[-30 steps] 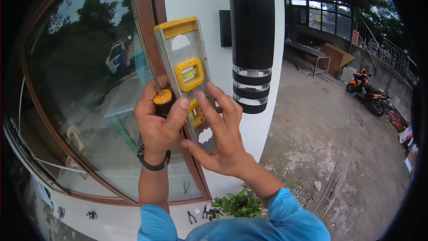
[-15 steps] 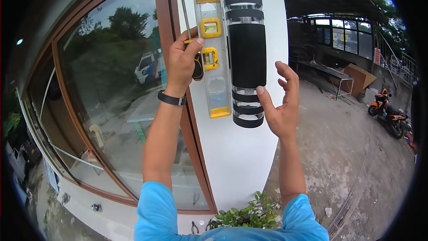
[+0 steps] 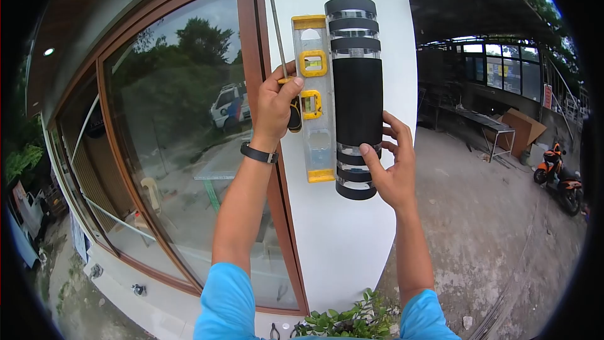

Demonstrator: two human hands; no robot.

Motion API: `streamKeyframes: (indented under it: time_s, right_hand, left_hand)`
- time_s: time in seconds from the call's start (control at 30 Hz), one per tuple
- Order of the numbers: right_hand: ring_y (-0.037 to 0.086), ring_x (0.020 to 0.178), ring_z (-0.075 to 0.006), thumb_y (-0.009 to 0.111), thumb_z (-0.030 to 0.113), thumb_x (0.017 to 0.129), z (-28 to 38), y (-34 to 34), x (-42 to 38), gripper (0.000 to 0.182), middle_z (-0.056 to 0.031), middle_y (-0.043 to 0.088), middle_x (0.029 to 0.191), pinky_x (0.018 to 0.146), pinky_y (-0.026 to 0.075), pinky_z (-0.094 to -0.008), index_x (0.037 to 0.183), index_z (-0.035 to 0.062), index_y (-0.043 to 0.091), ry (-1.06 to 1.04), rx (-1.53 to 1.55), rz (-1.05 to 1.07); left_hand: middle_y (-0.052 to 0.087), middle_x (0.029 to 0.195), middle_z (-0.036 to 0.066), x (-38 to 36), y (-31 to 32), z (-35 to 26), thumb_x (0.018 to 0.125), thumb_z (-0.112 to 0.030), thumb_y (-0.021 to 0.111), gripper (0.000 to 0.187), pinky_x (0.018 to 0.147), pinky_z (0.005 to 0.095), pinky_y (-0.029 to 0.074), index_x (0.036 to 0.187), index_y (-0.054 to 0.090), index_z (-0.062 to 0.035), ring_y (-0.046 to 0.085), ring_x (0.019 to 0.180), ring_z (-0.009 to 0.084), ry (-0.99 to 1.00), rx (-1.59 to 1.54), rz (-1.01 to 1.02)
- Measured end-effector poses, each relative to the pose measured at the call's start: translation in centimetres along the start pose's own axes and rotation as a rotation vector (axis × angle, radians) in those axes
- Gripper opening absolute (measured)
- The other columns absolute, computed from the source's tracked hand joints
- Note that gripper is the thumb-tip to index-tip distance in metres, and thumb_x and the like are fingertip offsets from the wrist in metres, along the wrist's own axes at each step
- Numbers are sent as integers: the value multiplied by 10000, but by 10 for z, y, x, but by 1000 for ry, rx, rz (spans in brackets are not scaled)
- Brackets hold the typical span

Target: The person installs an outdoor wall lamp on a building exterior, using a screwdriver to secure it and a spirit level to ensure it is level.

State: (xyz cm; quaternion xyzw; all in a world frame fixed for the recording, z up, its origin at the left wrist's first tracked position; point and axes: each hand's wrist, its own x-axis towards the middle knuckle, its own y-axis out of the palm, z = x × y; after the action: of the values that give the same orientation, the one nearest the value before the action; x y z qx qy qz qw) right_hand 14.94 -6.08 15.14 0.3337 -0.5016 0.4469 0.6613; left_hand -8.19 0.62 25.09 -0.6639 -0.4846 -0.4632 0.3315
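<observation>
A black cylindrical wall lamp with clear bands stands upright against the white wall. Along its left side lies a spirit level with yellow ends and yellow-framed vials. My left hand is closed on a screwdriver, its shaft pointing up, and also touches the level's left edge. At the lamp's lower right is my right hand, thumb on the lamp's front and fingers curved round its right side.
A brown-framed window fills the left. Below are a leafy plant and pliers. To the right stand a metal table, a brown board and an orange motorbike.
My right hand's fingers have closed in from a spread pose onto the lamp's right side. The whole view has shifted, with the lamp and level now lower and further right in the picture.
</observation>
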Motion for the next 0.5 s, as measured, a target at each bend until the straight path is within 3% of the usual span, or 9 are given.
streamKeyframes:
  time_s: [0.5]
  right_hand:
    - [579, 1175, -289, 741, 170, 885, 3, -2, -1, 607, -166, 530, 1337, 902, 532, -406, 1415, 29, 482, 18, -7, 18]
  left_hand:
    - [684, 1136, 92, 3, -4, 7, 970, -208, 640, 456, 875, 246, 538, 1320, 560, 72, 668, 986, 115, -31, -69, 15]
